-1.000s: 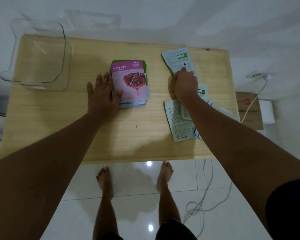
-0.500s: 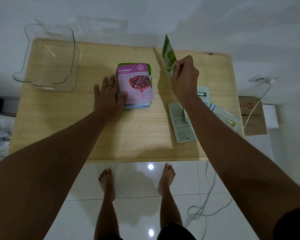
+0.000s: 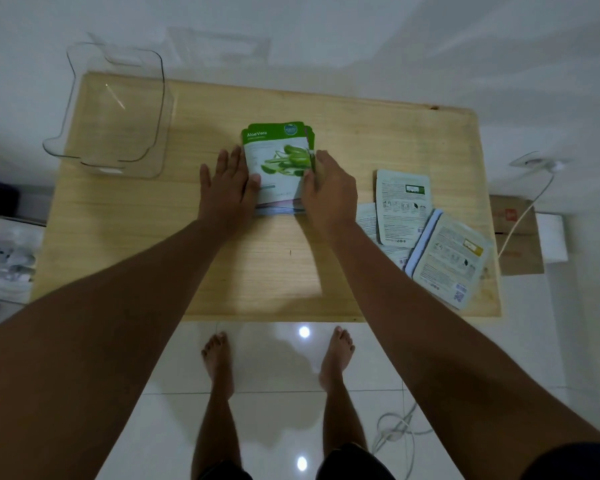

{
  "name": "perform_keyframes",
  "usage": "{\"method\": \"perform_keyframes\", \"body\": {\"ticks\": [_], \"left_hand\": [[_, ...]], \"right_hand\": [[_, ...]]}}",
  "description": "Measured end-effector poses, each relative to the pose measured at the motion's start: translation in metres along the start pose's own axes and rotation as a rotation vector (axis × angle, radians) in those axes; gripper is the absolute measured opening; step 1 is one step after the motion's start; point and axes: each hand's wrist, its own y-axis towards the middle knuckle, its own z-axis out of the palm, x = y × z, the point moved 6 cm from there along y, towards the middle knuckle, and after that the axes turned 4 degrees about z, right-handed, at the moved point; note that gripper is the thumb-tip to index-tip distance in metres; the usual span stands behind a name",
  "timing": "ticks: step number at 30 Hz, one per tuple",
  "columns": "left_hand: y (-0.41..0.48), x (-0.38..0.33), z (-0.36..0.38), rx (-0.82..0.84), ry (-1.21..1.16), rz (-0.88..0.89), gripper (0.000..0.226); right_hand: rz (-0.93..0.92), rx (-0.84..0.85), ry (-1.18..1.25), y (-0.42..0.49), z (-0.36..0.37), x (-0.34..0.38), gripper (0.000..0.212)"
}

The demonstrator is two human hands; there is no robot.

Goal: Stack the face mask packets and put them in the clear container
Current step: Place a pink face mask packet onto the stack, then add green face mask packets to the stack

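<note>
Light wooden table [image 3: 153, 237] has the empty clear plastic container [image 3: 115, 109] sitting upper left and loose white face-down mask packets [image 3: 426, 230] scattered right. Mid-frame, the green-topped Aloe Vera packet stack [image 3: 278, 168] lies flat, with the left hand [image 3: 227, 188] and right hand [image 3: 329, 192] open, pressing its sides, not gripping.

Wooden table [image 3: 291, 271], cardboard box [image 3: 520, 237] with white cable [image 3: 530, 202], glossy tiled floor [image 3: 274, 358]

Hands [image 3: 278, 188] flank packet stack [image 3: 278, 164]; clear container [image 3: 115, 109] empty.

matt wooden table [image 3: 153, 237], clear plastic container [image 3: 118, 109] — glossy
</note>
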Motion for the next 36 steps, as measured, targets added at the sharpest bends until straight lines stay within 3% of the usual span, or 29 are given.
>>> {"method": "perform_keyframes", "body": {"ticks": [3,7,14,16,20,23,31,36], "left_hand": [[0.000,0.001,0.001,-0.014,-0.020,-0.010,0.067],[-0.001,0.000,0.001,-0.036,-0.004,0.004,0.066],[-0.001,0.002,0.004,-0.051,0.021,0.005,0.062],[0.000,0.002,0.003,-0.042,0.016,0.001,0.063],[0.001,0.001,0.001,-0.012,0.009,-0.012,0.065],[0.002,0.000,0.002,-0.003,0.007,-0.019,0.064],[0.002,-0.001,0.003,-0.011,0.004,-0.027,0.063],[0.000,-0.001,0.003,-0.032,0.011,-0.011,0.064]], "right_hand": [[-0.103,0.113,-0.138,-0.005,0.018,0.005,0.042],[-0.164,0.182,-0.262,-0.009,0.034,0.007,0.041],[-0.143,0.201,-0.169,-0.003,0.017,-0.003,0.043],[-0.066,0.156,-0.268,0.006,-0.004,-0.021,0.048],[0.320,0.197,-0.586,0.016,-0.043,-0.078,0.068],[0.454,0.223,-0.528,0.013,-0.053,-0.096,0.069],[0.351,0.260,-0.556,0.004,-0.039,-0.098,0.047],[0.230,-0.068,-0.130,0.007,-0.062,-0.073,0.026]]}}
